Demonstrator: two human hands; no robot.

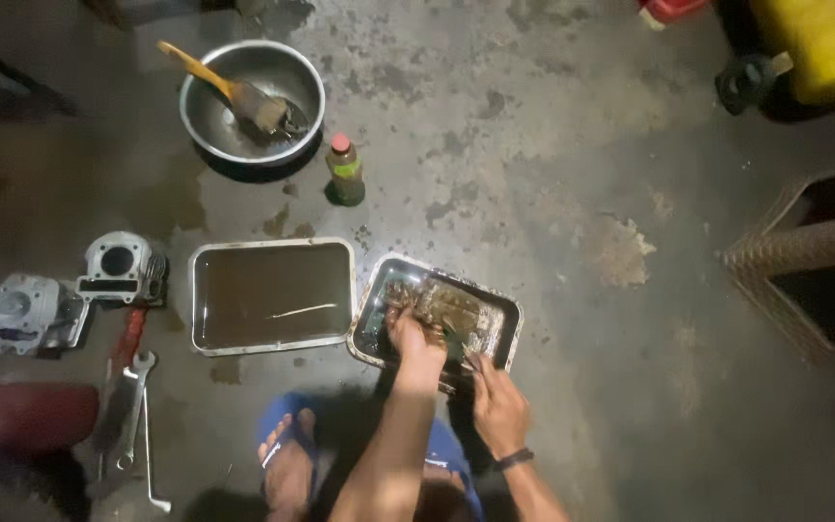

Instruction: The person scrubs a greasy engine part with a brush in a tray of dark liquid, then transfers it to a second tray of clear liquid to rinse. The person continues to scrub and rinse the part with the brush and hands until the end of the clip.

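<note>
Left hand (pixel 416 333) gripping greasy engine part (pixel 442 307) lying lengthwise along tilted metal tray (pixel 364 329) on floor (pixel 582 174); right hand (pixel 497 401) closed on small tool (pixel 474 362).

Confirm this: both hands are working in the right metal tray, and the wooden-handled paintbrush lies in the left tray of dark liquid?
Not quite. The head view shows the wooden-handled paintbrush resting in the round steel bowl, not the left tray. Both hands are in the right metal tray.

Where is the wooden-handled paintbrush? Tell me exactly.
In the head view, the wooden-handled paintbrush lies in the round steel bowl on the floor at upper left, its handle over the rim, just left of the small red-capped bottle.
</note>
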